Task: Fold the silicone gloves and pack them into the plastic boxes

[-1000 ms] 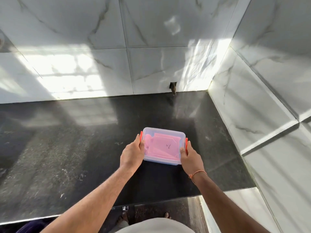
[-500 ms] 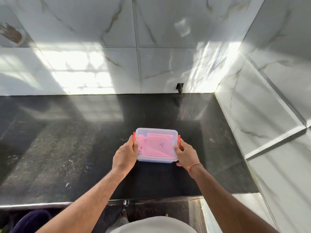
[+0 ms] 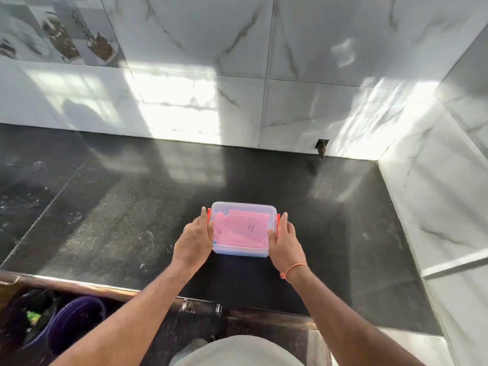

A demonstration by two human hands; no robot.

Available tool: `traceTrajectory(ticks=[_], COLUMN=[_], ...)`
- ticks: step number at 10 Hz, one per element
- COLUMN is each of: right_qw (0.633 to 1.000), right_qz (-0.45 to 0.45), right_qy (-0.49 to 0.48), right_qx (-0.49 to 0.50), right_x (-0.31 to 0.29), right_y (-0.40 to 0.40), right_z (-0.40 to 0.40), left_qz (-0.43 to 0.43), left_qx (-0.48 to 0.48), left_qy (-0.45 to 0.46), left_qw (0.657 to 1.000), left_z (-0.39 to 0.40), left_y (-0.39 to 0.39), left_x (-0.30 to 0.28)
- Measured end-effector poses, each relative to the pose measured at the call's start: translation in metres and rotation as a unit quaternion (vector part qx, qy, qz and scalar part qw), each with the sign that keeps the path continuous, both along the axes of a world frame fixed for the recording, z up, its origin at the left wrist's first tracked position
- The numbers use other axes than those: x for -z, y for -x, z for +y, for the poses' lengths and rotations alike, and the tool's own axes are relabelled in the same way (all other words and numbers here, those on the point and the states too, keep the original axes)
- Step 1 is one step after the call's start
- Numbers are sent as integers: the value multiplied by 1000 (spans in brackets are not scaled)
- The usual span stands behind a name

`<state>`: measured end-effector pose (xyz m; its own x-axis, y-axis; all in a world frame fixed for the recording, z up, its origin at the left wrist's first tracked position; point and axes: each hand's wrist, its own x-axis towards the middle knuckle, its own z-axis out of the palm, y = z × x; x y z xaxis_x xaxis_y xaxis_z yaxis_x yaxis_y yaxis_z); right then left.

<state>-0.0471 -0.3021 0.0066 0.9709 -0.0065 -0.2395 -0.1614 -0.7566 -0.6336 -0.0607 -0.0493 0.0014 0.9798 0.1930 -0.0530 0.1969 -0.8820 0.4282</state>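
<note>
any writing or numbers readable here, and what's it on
One handwritten mark only, on the pink sheet seen through the lid of the plastic box: it looks like "10" or "1n", seen upside down and too small to read for sure.
No other words, labels or brands are visible.

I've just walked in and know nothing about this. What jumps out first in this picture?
A clear plastic box with pink silicone gloves folded inside sits near the front of a dark stone counter. The left hand and right hand hold its two short sides, by the orange clips. Behind, sunlight glares off the white marble wall tiles.
</note>
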Motion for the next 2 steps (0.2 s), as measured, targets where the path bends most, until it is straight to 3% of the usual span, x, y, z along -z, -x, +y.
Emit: traceTrajectory(ticks=[1,2], right_qw=[989,973], right_qz=[-89,-111], right_qy=[102,191], right_qx=[-55,-66], right_x=[8,7], right_y=[9,11], right_z=[4,2], left_qz=[-20,-37], left_qx=[65,105], left_qy=[-83,-152], left_qw=[994,982], left_z=[5,8], left_y=[-4,-5], left_x=[-4,-7])
